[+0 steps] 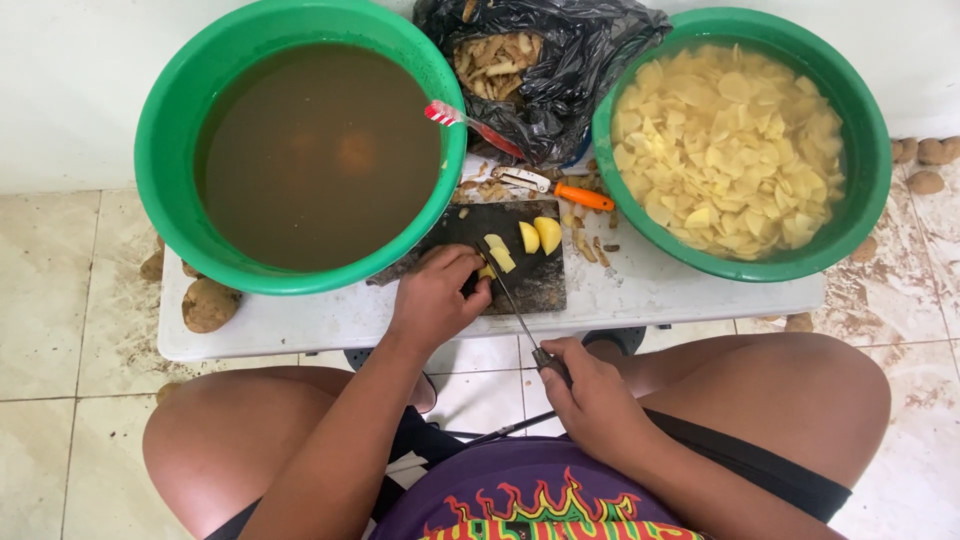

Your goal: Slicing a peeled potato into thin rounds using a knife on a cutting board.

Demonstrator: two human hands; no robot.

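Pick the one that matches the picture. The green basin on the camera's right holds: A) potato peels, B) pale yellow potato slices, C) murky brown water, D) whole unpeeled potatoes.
B: the right-hand green basin is heaped with pale yellow potato slices, while the murky brown water fills the other green basin and the peels sit in the black bag between them.
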